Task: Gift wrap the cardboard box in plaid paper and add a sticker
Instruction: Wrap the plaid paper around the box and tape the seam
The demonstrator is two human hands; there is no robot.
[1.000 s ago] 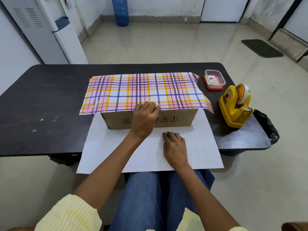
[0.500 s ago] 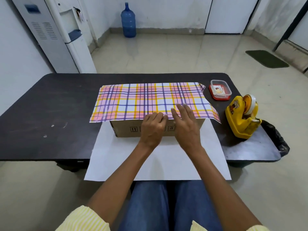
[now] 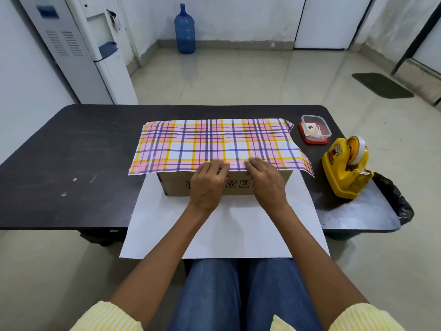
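Cardboard box [image 3: 177, 185] lies mid-table [image 3: 71, 151], long axis left to right, printed side facing the person, plaid paper [image 3: 214, 139] folded over its top. Both hands sit at its near top edge. Right hand [image 3: 267, 181] presses flat on the paper. Left hand [image 3: 209, 181] has its fingers curled there, and whether it pinches the paper cannot be told.

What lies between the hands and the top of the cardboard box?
The plaid paper: in the head view it covers the top of the cardboard box, and the left hand and right hand rest on its near edge.
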